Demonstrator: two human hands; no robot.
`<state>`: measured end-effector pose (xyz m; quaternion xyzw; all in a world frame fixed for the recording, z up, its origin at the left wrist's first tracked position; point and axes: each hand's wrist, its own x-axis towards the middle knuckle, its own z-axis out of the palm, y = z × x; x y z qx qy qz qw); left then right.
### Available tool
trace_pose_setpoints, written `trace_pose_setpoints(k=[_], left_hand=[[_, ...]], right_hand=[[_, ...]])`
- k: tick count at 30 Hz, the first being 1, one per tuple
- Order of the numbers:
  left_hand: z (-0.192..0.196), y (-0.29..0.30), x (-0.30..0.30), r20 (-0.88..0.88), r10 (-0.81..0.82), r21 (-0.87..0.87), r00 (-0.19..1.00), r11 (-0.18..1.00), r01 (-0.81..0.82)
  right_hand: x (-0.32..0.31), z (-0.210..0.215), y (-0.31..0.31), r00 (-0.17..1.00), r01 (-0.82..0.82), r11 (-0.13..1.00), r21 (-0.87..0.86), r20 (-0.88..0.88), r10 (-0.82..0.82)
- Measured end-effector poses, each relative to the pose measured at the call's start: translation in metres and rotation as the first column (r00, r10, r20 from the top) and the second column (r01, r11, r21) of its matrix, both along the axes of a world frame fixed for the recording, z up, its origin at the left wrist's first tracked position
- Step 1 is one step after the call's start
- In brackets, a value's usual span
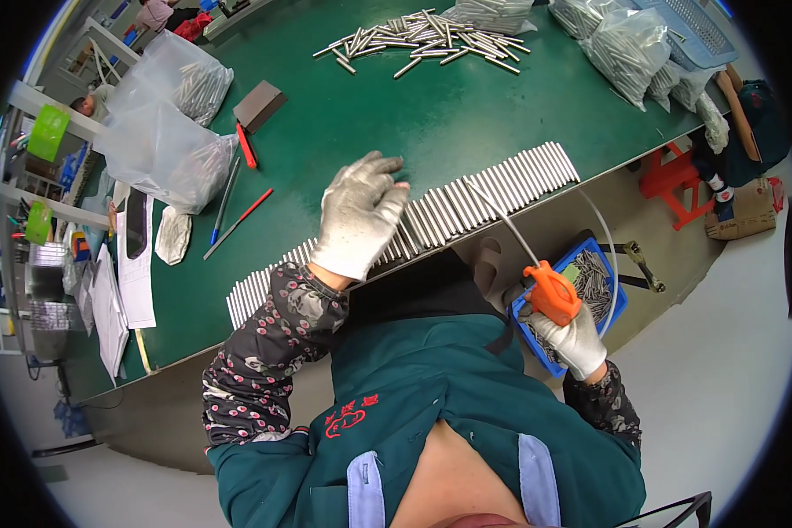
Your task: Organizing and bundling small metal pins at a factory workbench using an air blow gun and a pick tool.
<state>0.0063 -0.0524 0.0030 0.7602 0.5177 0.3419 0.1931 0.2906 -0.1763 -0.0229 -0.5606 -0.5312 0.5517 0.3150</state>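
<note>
My right hand [574,339], in a pale glove, is closed around an orange air blow gun [554,293]. Its long thin metal nozzle [517,232] points up and left, with the tip over a row of metal pins [436,216]. The pins lie side by side along the table's near edge, forming a long curved line. Over the middle of that row is my gloved left hand [361,211], fingers stretched out and thumb apart, hiding some pins beneath it. Whether its palm touches them I cannot tell.
A loose pile of pins [431,40] lies farther back on the green table [326,123]. Bags of pins [625,57] stand at the back right, plastic bags [172,154] at the left. Below the edge is a blue bin [623,304]; a hose [609,238] hangs nearby. People sit farther off.
</note>
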Motion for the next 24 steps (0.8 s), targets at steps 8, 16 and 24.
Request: trace_pose_setpoints(k=[8, 16, 24], left_hand=[[-0.004, -0.003, 0.003, -0.297, 0.096, 0.151, 0.95, 0.987, -0.053], [0.01, -0.016, 0.005, -0.446, -0.398, -0.111, 0.802, 0.913, 0.391], [0.005, -0.017, 0.009, -0.586, -0.437, -0.132, 0.682, 0.882, 0.452]], right_hand=[[-0.003, 0.004, 0.001, 1.0, 0.001, 1.0, -0.021, 0.018, 0.0], [-0.006, 0.005, -0.011, 0.989, -0.087, 0.994, 0.069, 0.129, 0.077], [0.0, -0.001, -0.026, 0.952, -0.143, 0.986, 0.084, 0.284, 0.114]])
